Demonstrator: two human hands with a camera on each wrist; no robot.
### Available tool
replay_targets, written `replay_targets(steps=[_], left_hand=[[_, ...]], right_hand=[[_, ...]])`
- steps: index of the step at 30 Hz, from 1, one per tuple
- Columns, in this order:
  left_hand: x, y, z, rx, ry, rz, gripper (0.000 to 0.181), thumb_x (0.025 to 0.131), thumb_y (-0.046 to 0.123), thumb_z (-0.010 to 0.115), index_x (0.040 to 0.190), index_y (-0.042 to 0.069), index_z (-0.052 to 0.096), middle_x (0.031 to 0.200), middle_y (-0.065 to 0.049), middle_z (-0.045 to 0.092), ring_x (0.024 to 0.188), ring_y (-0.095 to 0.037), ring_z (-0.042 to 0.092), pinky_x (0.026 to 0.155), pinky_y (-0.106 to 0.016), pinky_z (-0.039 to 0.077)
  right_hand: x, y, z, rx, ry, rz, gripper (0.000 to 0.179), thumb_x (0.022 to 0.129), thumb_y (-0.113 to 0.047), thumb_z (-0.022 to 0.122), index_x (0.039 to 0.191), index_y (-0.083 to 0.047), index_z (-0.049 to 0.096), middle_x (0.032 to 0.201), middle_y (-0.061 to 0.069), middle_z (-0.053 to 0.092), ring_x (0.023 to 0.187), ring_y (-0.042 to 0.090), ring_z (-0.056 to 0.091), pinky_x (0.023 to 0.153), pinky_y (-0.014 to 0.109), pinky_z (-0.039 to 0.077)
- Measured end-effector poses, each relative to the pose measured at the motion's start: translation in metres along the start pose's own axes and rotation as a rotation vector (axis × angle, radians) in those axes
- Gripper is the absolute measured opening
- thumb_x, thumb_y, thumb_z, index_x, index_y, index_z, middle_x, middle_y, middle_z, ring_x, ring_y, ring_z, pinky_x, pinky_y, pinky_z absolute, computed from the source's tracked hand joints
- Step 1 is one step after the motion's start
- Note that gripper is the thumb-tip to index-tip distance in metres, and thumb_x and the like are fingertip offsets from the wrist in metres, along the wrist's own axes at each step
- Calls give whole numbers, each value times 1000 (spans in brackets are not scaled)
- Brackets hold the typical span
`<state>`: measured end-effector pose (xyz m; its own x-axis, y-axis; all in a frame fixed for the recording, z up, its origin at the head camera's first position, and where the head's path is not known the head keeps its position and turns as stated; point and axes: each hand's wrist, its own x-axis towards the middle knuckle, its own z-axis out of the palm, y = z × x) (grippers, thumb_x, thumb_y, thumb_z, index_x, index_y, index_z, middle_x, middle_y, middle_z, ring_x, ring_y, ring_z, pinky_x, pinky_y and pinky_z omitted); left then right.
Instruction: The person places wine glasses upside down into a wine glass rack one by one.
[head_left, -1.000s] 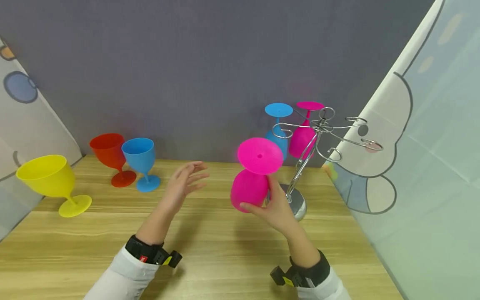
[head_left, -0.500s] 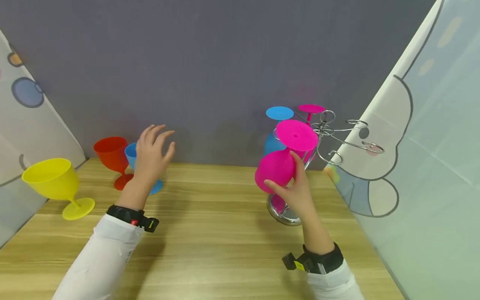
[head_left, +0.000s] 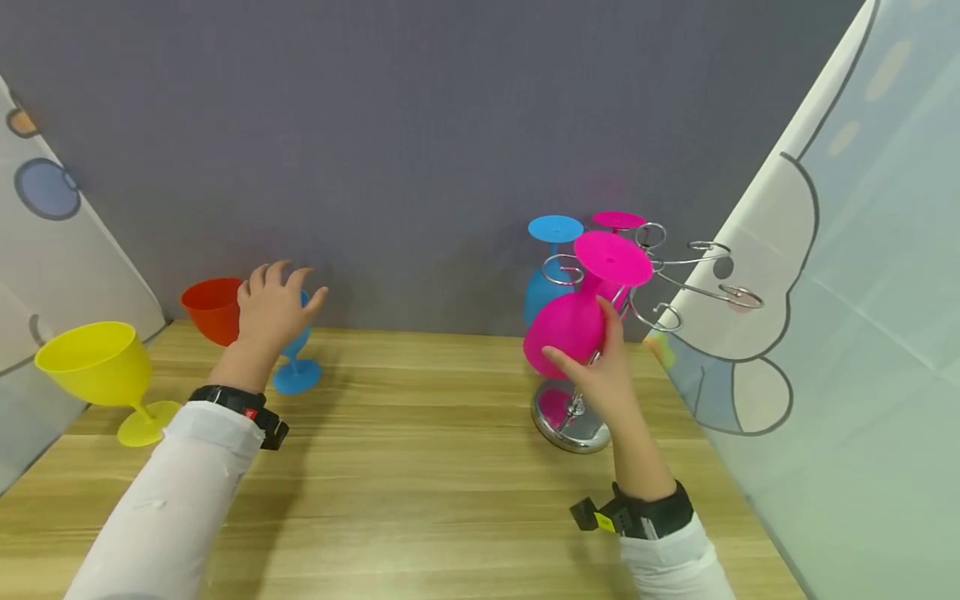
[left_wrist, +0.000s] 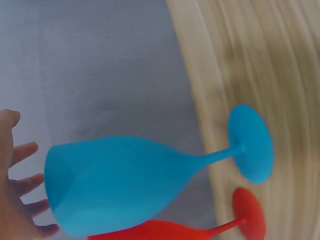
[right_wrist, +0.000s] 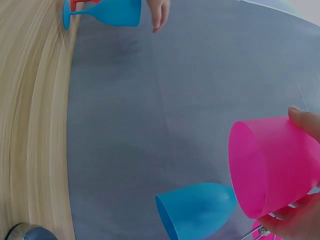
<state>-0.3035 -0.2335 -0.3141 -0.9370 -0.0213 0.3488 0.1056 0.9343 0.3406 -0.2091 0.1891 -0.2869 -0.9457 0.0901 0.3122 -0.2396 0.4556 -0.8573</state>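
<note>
My right hand (head_left: 611,379) grips a pink goblet (head_left: 564,335) by its bowl, upside down with its foot on top. Thumb and fingers lie on opposite sides of the bowl, and the goblet overlaps the arms of a metal glass rack (head_left: 581,435) in the head view. Fingers spread, my left hand (head_left: 268,310) hovers over an upright blue goblet (left_wrist: 120,182), its fingertips right at the rim in the left wrist view. From the head, that hand hides most of the blue bowl. A red goblet (head_left: 212,310) stands just left of it.
A yellow goblet (head_left: 97,367) stands upright at the far left of the wooden table (head_left: 420,467). On the rack's far side hang an upside-down blue goblet (head_left: 542,293) and another pink one (head_left: 619,220). Curled wire arms (head_left: 741,297) stick out to the right. A grey panel (head_left: 420,167) rises behind.
My right hand has carried the pink goblet right and up, in among the rack's arms. My left hand has swung left from the middle of the table to the blue goblet.
</note>
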Motion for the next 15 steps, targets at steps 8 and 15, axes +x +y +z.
replay_targets(steps=[8, 15], left_hand=[[3, -6, 10, 10, -67, -42, 59, 101, 44, 41, 145, 5, 35, 150, -30, 20, 137, -54, 14, 108, -70, 14], [2, -13, 13, 67, -116, -56, 60, 102, 43, 41, 147, 5, 32, 148, -31, 21, 134, -55, 18, 107, -70, 15]], right_hand=[[1, -3, 5, 30, 20, 52, 97, 83, -28, 76, 154, -17, 12, 150, 16, 33, 133, 35, 43, 103, 52, 45], [2, -2, 15, 139, -49, 109, 91, 87, -27, 72, 154, -16, 11, 146, 16, 38, 129, 36, 47, 100, 51, 48]])
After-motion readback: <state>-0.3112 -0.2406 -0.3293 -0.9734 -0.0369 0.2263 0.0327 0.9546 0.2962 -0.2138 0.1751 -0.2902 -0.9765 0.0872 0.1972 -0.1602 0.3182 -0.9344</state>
